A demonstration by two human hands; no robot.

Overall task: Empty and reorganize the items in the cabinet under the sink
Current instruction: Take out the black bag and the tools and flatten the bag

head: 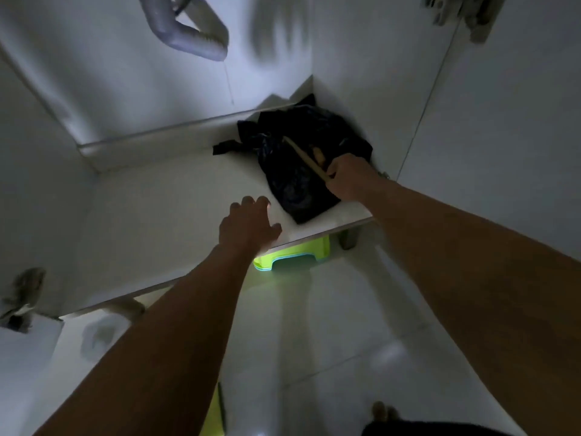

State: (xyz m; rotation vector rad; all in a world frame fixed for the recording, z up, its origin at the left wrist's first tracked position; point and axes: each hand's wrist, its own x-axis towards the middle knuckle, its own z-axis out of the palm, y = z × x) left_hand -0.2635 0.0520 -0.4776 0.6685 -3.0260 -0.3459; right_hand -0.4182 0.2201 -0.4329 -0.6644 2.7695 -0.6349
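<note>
Two bare arms reaching into a dim white cabinet (151,215), seen from above.

Far left edge, low: blurred grey hinge (22,297) on the cabinet side. Details not readable.

Upper left of frame: grey ribbed drain pipe (188,29) curving down from the top edge, hanging above the cabinet floor, touching nothing below.

Centre: left hand (248,228) at the front edge of the cabinet floor, fingers spread and relaxed, holding nothing. Fingertips over the white floor panel; contact with the panel not certain. Well clear of the bag, a strip of bare floor between.

Below that hand, under the cabinet's front lip: bright green plastic stool (292,253), partly hidden by the lip, standing on the pale tiled floor (330,325).

Right of centre, back right corner of the cabinet: crumpled black plastic bag (292,187), lying on the cabinet floor, pressed against the right wall, one loose end trailing left.

Right hand (345,180) on top of the bag, fingers curled tight round a thin wooden stick (301,155). Stick slanting up-left from the fist across the bag; far end blurred against the dark plastic. Whether the hand also grips the bag: cannot tell.

Upper right corner: metal door hinge (456,11), blurred.

Bottom right: toes of a bare foot (383,410) on the tiles.
</note>
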